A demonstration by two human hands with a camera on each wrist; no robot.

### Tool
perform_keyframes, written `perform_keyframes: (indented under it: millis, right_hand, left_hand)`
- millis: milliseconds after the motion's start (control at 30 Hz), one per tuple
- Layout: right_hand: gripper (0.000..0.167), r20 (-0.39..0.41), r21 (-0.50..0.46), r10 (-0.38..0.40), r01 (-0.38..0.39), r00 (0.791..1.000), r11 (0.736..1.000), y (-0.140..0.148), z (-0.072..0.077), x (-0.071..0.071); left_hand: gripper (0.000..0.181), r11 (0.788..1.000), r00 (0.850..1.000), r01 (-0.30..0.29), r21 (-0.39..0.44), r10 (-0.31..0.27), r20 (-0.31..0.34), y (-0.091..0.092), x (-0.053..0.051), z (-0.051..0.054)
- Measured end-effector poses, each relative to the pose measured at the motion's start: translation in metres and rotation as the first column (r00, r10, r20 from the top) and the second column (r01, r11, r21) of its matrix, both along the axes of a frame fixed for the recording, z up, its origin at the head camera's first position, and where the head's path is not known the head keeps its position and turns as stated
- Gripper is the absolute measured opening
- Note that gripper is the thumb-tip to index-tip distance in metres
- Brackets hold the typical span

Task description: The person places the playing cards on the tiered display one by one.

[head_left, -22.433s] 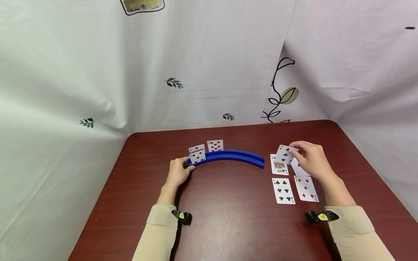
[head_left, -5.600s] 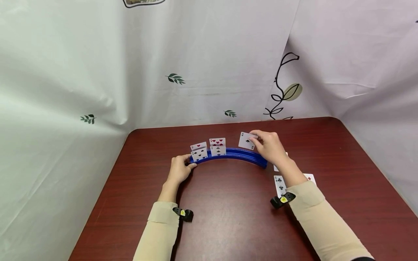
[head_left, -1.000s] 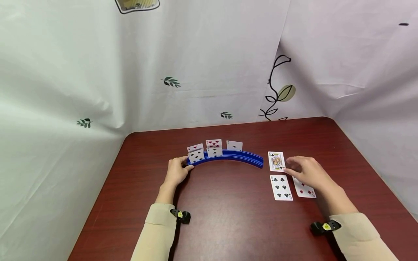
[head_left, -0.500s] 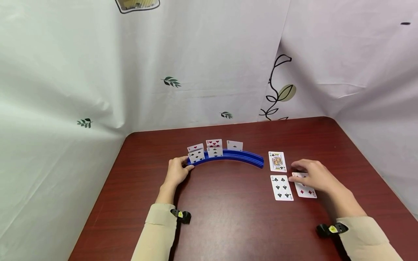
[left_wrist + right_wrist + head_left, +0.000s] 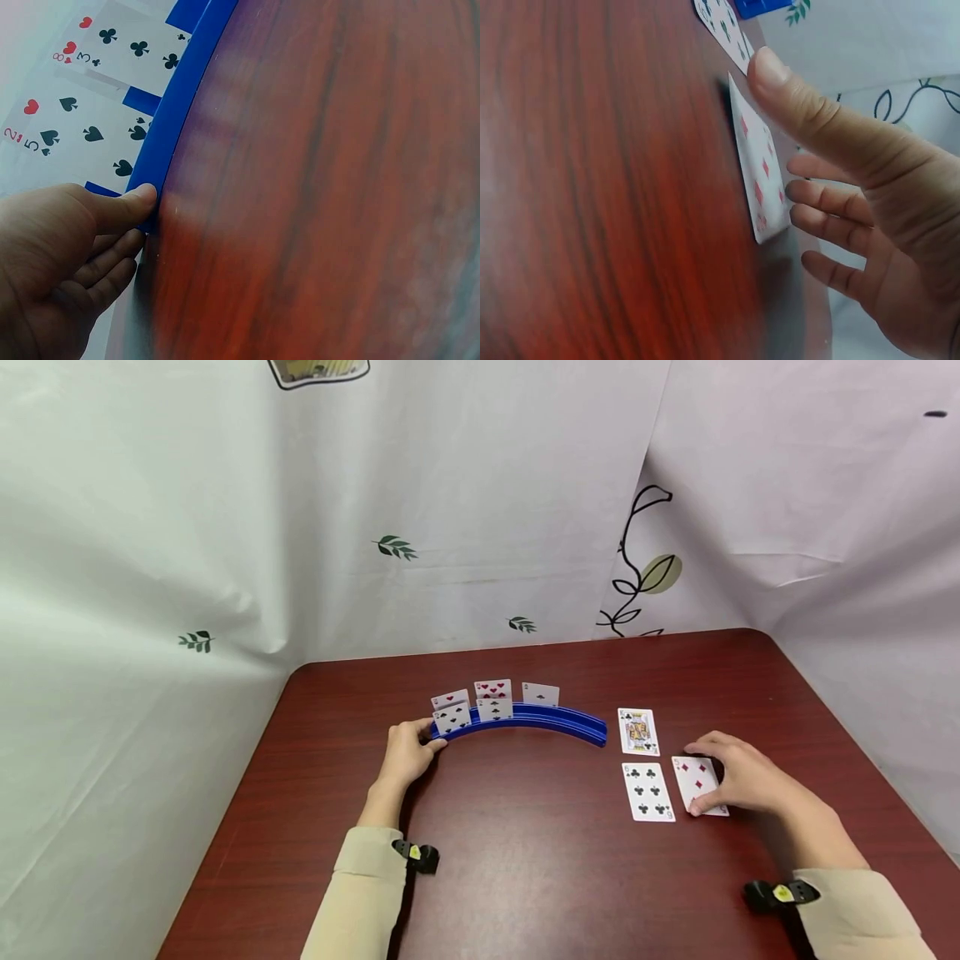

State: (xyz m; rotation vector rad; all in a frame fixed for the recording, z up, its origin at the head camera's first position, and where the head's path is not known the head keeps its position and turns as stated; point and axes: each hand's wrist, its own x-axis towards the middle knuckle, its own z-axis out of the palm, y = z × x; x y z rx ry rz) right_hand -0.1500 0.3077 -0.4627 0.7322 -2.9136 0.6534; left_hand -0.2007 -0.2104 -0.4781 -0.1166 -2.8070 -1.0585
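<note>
My left hand (image 5: 405, 756) grips the left end of a curved blue card holder (image 5: 558, 718), thumb (image 5: 142, 196) on its front edge. In the holder, a five of spades (image 5: 452, 718) stands before a two of hearts (image 5: 30, 107), and a three of clubs (image 5: 495, 710) before an eight of hearts (image 5: 492, 688). Further right is a card with one club showing (image 5: 540, 693). My right hand (image 5: 746, 777) reaches over the five of diamonds (image 5: 693, 772) lying on the table, thumb by its near edge, fingers by its far edge; the fingers are spread apart, not closed.
A king of clubs (image 5: 638, 732) lies face up right of the holder, with a six of clubs (image 5: 648, 793) below it. The reddish-brown table (image 5: 540, 860) backs onto a white printed curtain (image 5: 465, 502).
The right hand has moved right and down from beside the king onto the five of diamonds. Earlier, the three of clubs and single-club card went into the holder. The left hand stays put.
</note>
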Motion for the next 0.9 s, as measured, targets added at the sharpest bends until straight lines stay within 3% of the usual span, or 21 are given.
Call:
perform_keyframes:
  millis: [400,633,900]
  right_hand:
    - [0.094,0.040,0.030,-0.002,0.001,0.999,1.000,0.0064,-0.0040,-0.0022]
    - [0.108,0.126,0.004,-0.037,0.037,0.991,0.999,0.0033,-0.0007,-0.0048]
    - [0.106,0.133,0.014,-0.024,0.022,0.991,1.000,0.0038,-0.0007,-0.0075]
  left_hand:
    - [0.039,1.000,1.000,0.003,-0.003,-0.003,-0.004,0.0006,-0.0003,0.0000]
    - [0.041,1.000,1.000,-0.004,-0.001,0.004,0.008,0.0006,-0.0005,0.0002]
    - [0.041,1.000,1.000,-0.006,-0.004,0.006,0.006,-0.0001,-0.0001,-0.0011]
